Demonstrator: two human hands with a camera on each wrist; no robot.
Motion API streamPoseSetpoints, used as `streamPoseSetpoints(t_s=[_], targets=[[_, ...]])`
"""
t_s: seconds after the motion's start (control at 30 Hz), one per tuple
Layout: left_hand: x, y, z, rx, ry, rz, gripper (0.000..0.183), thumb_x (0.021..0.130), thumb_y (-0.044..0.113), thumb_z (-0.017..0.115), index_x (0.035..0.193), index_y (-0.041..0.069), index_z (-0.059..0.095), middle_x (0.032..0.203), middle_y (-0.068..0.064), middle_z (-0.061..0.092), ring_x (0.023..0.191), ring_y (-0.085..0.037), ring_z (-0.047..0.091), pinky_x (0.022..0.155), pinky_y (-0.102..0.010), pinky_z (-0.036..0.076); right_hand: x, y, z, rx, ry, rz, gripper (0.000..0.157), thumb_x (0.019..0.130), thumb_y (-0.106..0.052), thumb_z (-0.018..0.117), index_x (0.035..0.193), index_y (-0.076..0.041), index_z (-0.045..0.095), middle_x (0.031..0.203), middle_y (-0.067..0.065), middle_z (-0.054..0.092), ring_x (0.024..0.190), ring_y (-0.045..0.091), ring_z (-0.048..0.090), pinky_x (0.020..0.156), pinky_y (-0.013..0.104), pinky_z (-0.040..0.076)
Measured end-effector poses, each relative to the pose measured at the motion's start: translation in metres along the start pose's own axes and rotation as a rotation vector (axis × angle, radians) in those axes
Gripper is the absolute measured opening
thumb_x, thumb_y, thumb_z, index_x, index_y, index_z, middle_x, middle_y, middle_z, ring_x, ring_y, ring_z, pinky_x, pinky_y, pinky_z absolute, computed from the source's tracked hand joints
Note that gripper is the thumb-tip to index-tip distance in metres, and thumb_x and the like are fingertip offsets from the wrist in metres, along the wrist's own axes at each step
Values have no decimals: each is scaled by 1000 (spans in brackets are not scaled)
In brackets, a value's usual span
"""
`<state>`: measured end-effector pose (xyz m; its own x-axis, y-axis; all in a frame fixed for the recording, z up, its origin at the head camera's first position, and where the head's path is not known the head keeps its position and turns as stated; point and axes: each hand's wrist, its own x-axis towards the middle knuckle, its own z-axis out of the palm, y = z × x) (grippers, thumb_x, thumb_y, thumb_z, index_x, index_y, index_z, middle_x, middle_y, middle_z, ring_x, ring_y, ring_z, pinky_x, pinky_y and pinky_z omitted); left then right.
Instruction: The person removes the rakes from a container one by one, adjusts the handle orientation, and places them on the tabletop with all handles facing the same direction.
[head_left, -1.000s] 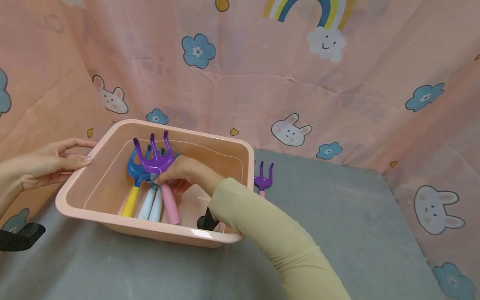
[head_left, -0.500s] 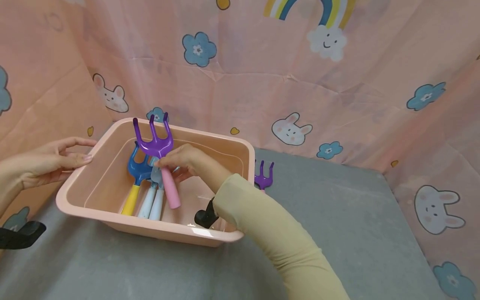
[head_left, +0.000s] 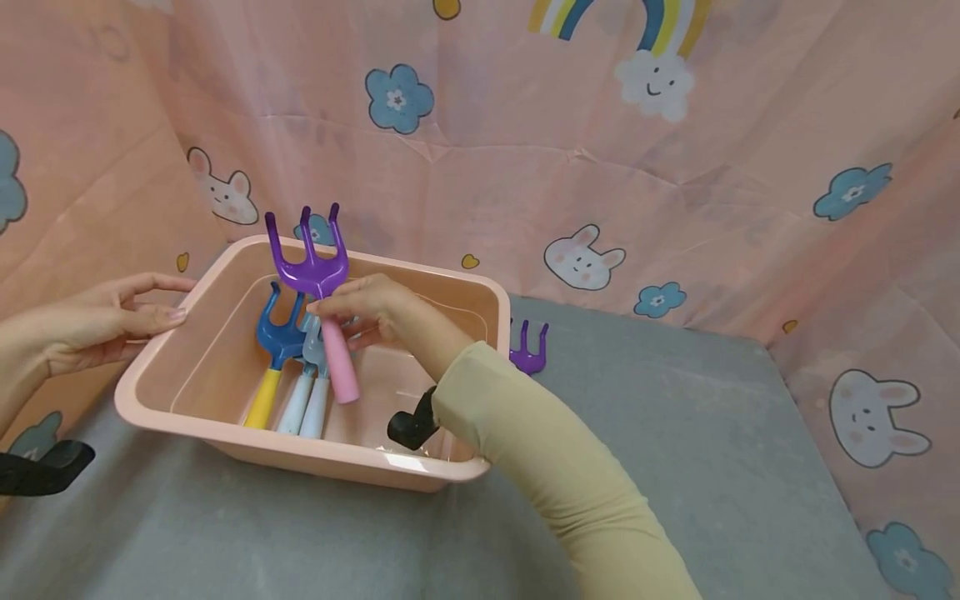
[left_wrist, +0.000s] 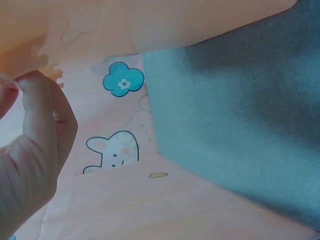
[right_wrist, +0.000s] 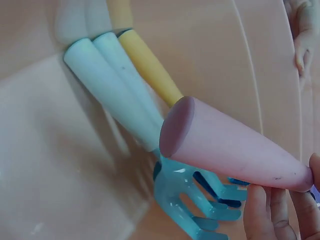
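My right hand [head_left: 382,310] pinches a small garden hand fork [head_left: 342,358] with purple tines and a pink handle, near where handle and tines meet. It is raised in a peach plastic basin [head_left: 300,460], tines up past the far rim. In the right wrist view the pink handle [right_wrist: 235,140] crosses in front of other forks. Below lie a blue fork with a yellow handle [head_left: 262,400] and two pale blue forks [head_left: 294,404], side by side. My left hand [head_left: 105,323] holds the basin's left rim, thumb on the edge; its other fingers are partly hidden.
Another purple fork [head_left: 529,357] lies on the grey table [head_left: 675,433] right of the basin, partly hidden by it and the right sleeve. A peach cloth [head_left: 480,183] with printed rabbits and flowers hangs behind and at both sides. Black wrist-mounted pieces [head_left: 414,423] show.
My right hand has lifted the purple fork upward off the other forks, so its tines now rise above the far rim. The left hand and basin stay nearly still.
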<state>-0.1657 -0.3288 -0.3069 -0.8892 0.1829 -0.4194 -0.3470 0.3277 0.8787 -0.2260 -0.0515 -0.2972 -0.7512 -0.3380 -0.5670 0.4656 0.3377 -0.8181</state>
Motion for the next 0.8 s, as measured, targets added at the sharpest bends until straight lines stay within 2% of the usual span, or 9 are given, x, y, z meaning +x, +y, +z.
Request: streamPoseSetpoints(t_s=[0.23, 0.57, 0.8], targets=[[0, 1, 0, -9, -6, -1, 30, 96, 14, 51, 107, 40, 42, 87, 11, 62, 76, -10, 65, 69, -33, 57, -8, -10, -7, 6, -30, -26, 23, 80, -19, 75, 99, -8, 70, 82, 8, 63, 76, 24, 62, 74, 38, 56], [-1, 2, 0, -14, -7, 14, 31, 96, 13, 51, 106, 41, 43, 88, 10, 63, 75, -11, 64, 68, -32, 57, -24, -24, -27, -10, -40, -76, 31, 83, -24, 72, 108, -7, 66, 87, 9, 63, 78, 24, 66, 65, 33, 58], [0, -2, 0, -5, -2, 13, 29, 96, 16, 51, 108, 41, 41, 89, 11, 62, 76, -12, 65, 69, -34, 57, -34, -28, -44, 8, -33, -90, 25, 84, -22, 71, 102, -5, 66, 88, 9, 64, 81, 24, 66, 69, 36, 57]])
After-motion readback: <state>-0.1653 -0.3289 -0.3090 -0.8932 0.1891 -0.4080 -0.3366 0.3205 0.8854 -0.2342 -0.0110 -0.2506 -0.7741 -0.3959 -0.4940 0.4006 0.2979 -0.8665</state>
